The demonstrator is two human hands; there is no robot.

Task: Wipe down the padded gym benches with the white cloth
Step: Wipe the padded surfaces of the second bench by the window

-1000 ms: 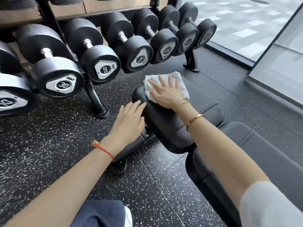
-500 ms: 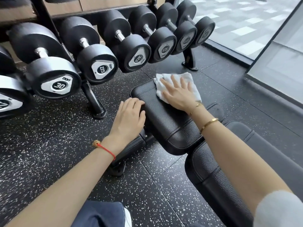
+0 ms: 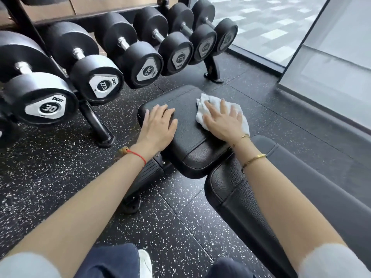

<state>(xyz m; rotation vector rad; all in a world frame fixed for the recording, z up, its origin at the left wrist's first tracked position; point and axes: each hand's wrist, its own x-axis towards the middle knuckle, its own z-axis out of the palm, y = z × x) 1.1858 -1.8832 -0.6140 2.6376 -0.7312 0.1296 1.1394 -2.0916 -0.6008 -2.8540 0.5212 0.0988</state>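
Observation:
A black padded gym bench fills the middle and lower right: its small seat pad point(image 3: 186, 141) lies ahead of me, and the long back pad point(image 3: 301, 177) runs off to the right. My right hand point(image 3: 222, 121) presses flat, fingers spread, on the crumpled white cloth point(image 3: 202, 115) at the seat pad's right side. My left hand point(image 3: 158, 127) rests palm down on the pad's left edge, holding nothing.
A rack of black dumbbells point(image 3: 96, 79) stands close behind the bench on the left, its foot point(image 3: 100, 131) on the speckled rubber floor point(image 3: 50, 173). A glass wall point(image 3: 331, 63) rises on the right. My knees and a white shoe point(image 3: 144, 263) show at the bottom.
My right hand has slid the cloth from the seat pad's far left end across to its right side. My left hand stays on the pad's left edge.

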